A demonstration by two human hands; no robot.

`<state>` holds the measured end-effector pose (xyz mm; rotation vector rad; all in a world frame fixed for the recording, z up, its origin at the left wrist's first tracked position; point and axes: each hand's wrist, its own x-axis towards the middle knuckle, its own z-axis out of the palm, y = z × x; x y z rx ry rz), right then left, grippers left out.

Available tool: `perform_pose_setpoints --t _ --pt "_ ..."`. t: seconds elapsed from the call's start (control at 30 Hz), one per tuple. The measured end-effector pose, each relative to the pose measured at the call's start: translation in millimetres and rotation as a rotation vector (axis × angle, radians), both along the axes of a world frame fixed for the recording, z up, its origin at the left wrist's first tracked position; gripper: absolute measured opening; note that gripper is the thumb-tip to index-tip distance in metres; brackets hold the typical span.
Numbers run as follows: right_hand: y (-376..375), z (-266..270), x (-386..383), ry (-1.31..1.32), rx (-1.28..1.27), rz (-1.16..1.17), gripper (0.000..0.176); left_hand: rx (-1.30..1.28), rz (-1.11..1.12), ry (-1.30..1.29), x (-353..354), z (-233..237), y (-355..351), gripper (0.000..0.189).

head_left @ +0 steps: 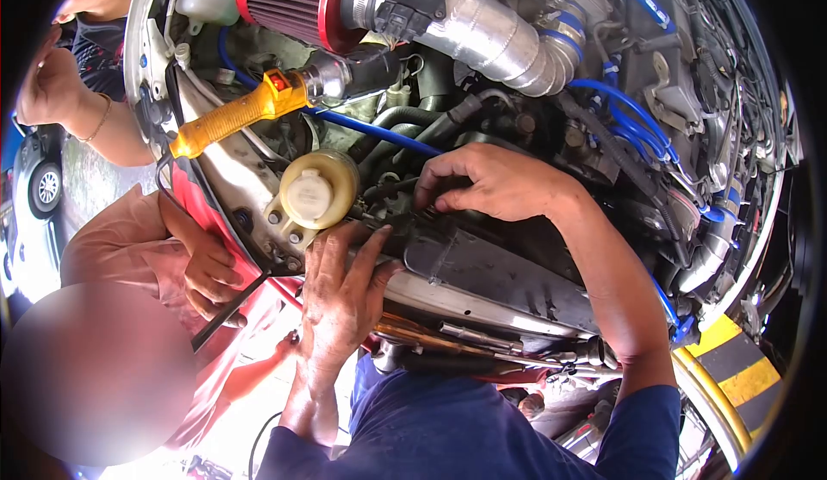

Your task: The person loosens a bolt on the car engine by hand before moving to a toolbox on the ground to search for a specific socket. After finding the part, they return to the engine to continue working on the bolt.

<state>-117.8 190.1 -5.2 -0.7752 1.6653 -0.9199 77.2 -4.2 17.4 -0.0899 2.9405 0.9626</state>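
My left hand point(340, 286) lies over the front edge of the engine bay, fingers stretched out and a little apart, just below a yellowed fluid reservoir point(345, 174) with a pale cap. Deeper in the bay, my right hand point(495, 183) is bent down among dark parts, with thumb and fingers brought close together. What its fingertips grip, if anything, is hidden in shadow. Between and below my hands runs a black panel point(508, 277) along the pale front crossmember point(426, 295). A yellow work light point(245, 118) lies across the bay left of my right hand.
A red-rimmed air filter point(297, 2) and a silver intake pipe point(500, 40) cross the top. Blue hoses point(633, 122) run at right. At left are a co-worker's hand point(214, 277) near a dark rod point(228, 312) and another person's arm point(95, 114). A yellow-black striped block point(732, 364) stands lower right.
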Motion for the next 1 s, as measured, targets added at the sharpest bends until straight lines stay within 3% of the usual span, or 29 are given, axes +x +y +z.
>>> perform_pose_setpoints --t 0.17,0.3,0.5,0.6,0.7,0.8,0.87,1.0 --pt "0.0 -4.5 0.3 -0.046 -0.059 -0.068 0.023 0.006 -0.010 0.005 -0.3 -0.8 -1.8 0.047" --pt "-6.6 8.9 0.4 0.004 0.184 0.033 0.030 0.024 -0.008 0.001 -1.8 1.3 -2.0 0.048" --pt "0.0 -7.6 1.9 0.002 -0.073 0.014 0.035 0.038 -0.023 0.025 -2.6 -1.3 -3.6 0.051" --pt "-3.7 1.5 2.0 0.009 0.066 -0.041 0.031 0.057 -0.046 0.058 -1.6 -3.7 -5.7 0.052" --pt "-9.1 10.3 -1.7 0.028 0.259 0.057 0.029 0.074 -0.092 0.099 -1.8 -4.3 -10.0 0.052" --pt "-1.6 0.4 -2.2 0.013 -0.014 0.026 0.028 0.095 -0.093 0.100 -1.3 -6.8 -11.9 0.051" --pt "-1.1 0.6 -4.0 -0.046 -0.003 0.006 0.027 0.112 -0.105 0.098 -3.3 -5.9 -13.4 0.050" --pt "-6.2 3.5 -2.1 -0.065 0.073 -0.012 0.025 0.084 -0.122 -0.104 -14.6 8.0 -11.0 0.073"
